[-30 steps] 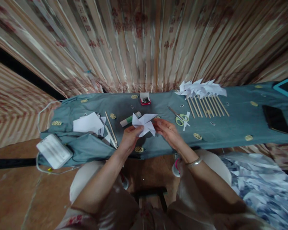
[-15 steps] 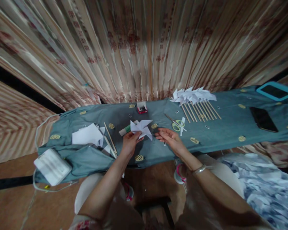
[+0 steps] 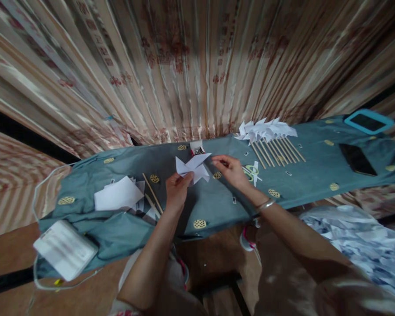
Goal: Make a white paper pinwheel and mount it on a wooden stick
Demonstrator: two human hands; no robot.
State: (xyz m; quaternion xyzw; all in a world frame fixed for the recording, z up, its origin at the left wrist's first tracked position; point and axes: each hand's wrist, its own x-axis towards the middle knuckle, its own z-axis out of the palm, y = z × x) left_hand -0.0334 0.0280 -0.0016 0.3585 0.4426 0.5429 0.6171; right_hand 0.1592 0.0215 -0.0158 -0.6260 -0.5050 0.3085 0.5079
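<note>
In my left hand (image 3: 177, 189) is a white paper pinwheel (image 3: 193, 167), pinched near its lower middle between thumb and fingers. My right hand (image 3: 231, 170) hovers just right of the pinwheel, fingers loosely bent and pointing left, with nothing visible in them. Behind the pinwheel stands a small red and white box (image 3: 196, 145) of dark metal pins, partly covered by a paper blade. Green-handled scissors (image 3: 250, 172) lie beyond my right hand, partly hidden by it, among white paper scraps (image 3: 256, 175).
Finished pinwheels (image 3: 270, 131) on wooden sticks (image 3: 278, 151) lie in a row at the back right. White paper sheets (image 3: 118, 194) and loose sticks (image 3: 152, 193) are at left. A white box-shaped device (image 3: 66, 249), a black phone (image 3: 357, 159) and a blue-framed tablet (image 3: 368, 122) rest on the cloth-covered table (image 3: 217, 210).
Both hands have risen toward the back of the table, the pinwheel moving with the left. My right hand has bent its fingers and come level with the pinwheel. The view has shifted slightly.
</note>
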